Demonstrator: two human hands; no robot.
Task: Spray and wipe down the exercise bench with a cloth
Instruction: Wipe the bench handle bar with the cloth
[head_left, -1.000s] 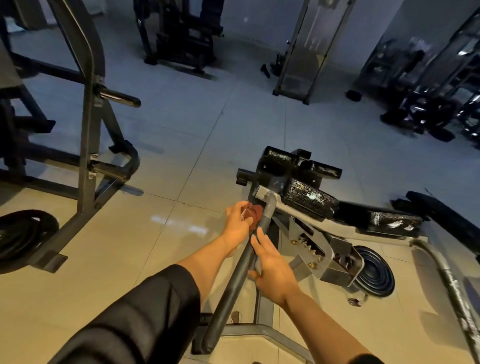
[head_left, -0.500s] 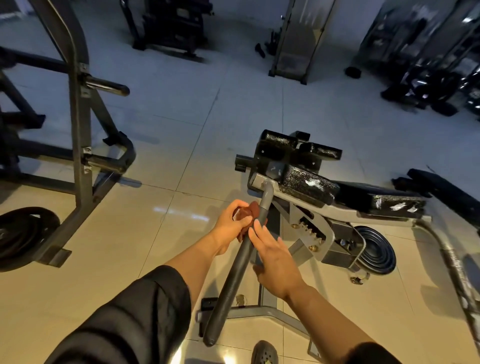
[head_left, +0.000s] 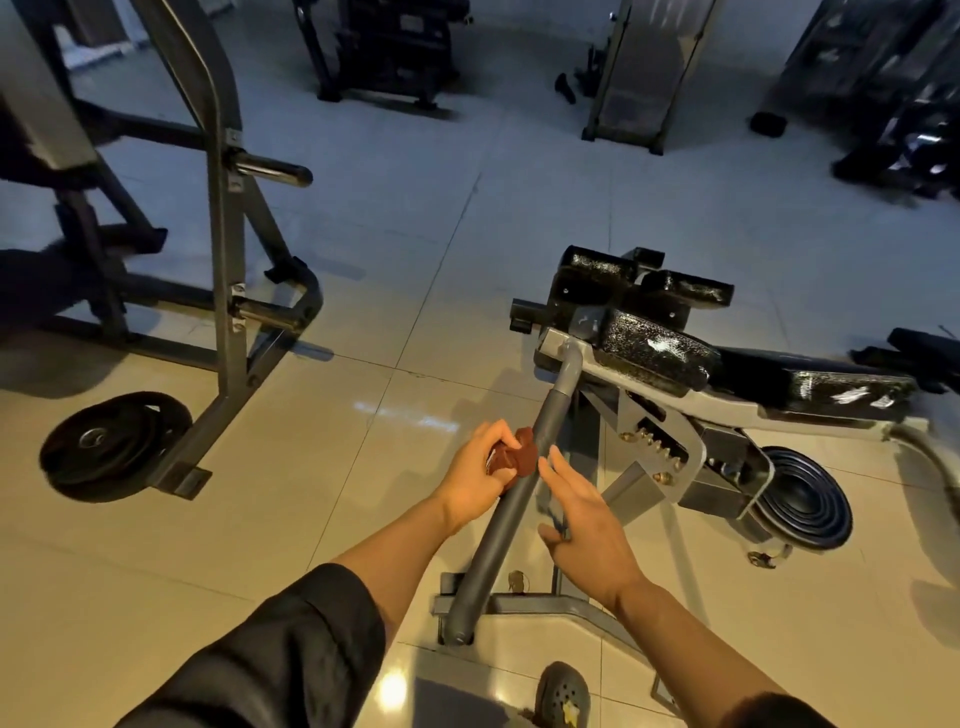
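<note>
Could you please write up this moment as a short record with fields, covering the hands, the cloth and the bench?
setting: gym with a tiled floor
left hand: grip closed round a dark red cloth, pressing it against the grey bar of the bench
right hand: fingers straight, beside the bar, holding nothing
bench: black pads with pale scuffs on a grey frame
spray bottle: not in view
nearby: weight plate on the floor at the foot of a rack; a second plate under the bench

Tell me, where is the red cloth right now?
In the head view, the red cloth is bunched in the left hand, pressed against the grey bar near the middle, just left of the right hand.
</note>
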